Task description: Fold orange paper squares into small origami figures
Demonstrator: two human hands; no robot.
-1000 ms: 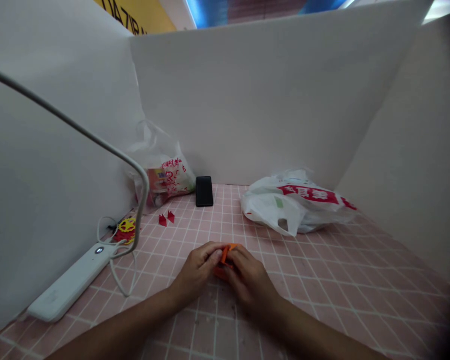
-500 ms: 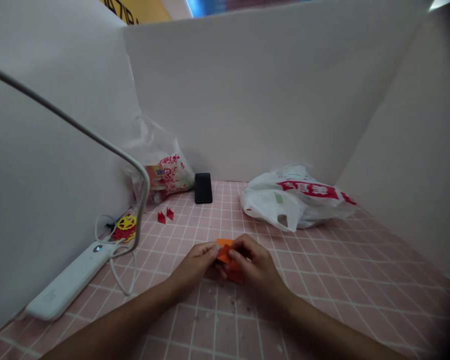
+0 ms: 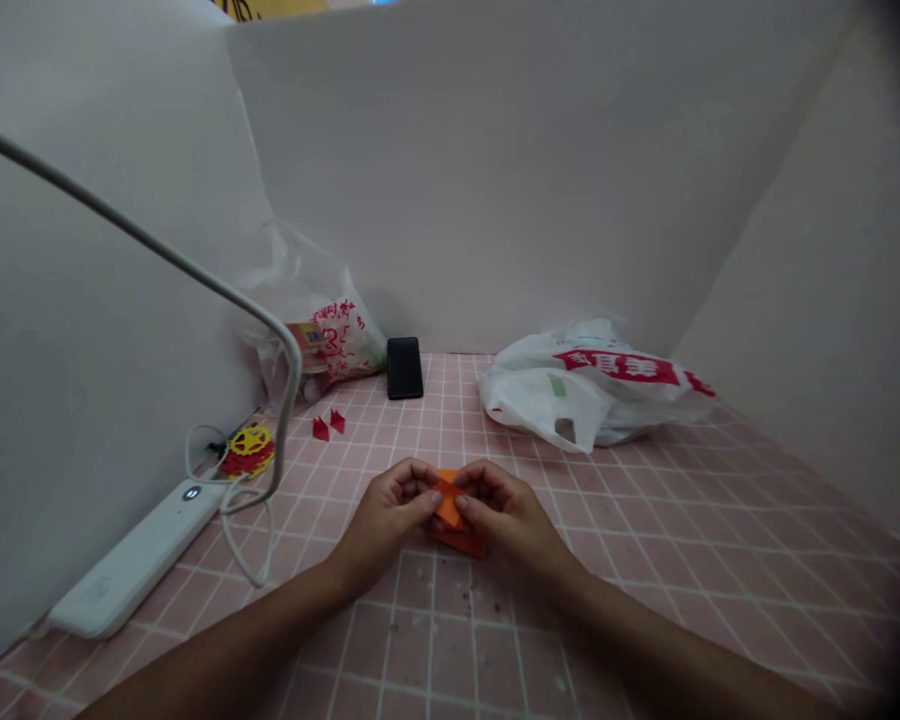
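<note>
A small folded piece of orange paper [image 3: 451, 512] lies between my two hands, just above the pink gridded mat [image 3: 645, 560]. My left hand [image 3: 387, 518] pinches its left side with curled fingers. My right hand [image 3: 507, 514] grips its right side, thumb and fingertips pressed on the fold. Part of the paper is hidden under my fingers.
A white plastic bag with red print [image 3: 592, 392] lies at the back right. A black phone [image 3: 404, 367] and a clear bag with red print [image 3: 322, 335] stand at the back. Two small red paper pieces [image 3: 328, 424], red and yellow paper cut-outs [image 3: 249, 450], a white lamp base [image 3: 131, 560] with its bent arm [image 3: 195, 275] are at left. White walls enclose the mat.
The camera has tipped down a little, so everything sits higher in view. My hands have kept hold of the orange paper and shifted their fingers on it, exposing more of the fold.
</note>
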